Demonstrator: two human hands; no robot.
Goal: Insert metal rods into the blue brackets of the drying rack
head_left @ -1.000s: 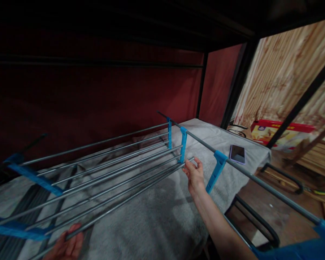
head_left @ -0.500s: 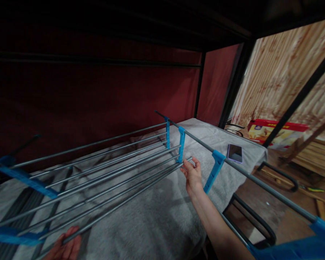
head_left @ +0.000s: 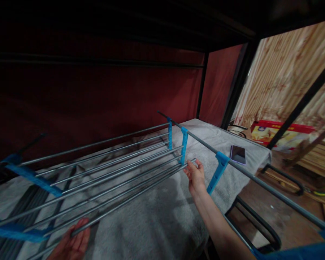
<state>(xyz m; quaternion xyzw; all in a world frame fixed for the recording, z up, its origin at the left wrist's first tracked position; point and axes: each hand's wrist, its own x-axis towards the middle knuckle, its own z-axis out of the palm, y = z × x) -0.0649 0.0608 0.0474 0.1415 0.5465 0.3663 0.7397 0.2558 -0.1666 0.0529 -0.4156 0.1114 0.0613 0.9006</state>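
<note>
A drying rack of several long grey metal rods (head_left: 111,173) with blue plastic brackets (head_left: 183,144) lies across a grey towel-covered surface (head_left: 157,213). My right hand (head_left: 195,174) pinches the far end of the nearest rod, close to a blue bracket (head_left: 218,171) on a long cross rod (head_left: 260,180). My left hand (head_left: 73,243) is at the bottom edge, fingers curled under the near end of the same rod, beside a blue end piece (head_left: 18,233).
A phone (head_left: 237,154) lies on the towel's right corner. Dark red fabric walls and a black frame post (head_left: 238,76) enclose the space. On the floor at right lie a red and yellow box (head_left: 281,135), wooden slats (head_left: 316,155) and black metal loops (head_left: 260,224).
My left hand has slid a little right along the nearest rod and shows more. The right hand keeps its hold on the rod's far end. The view shifted slightly.
</note>
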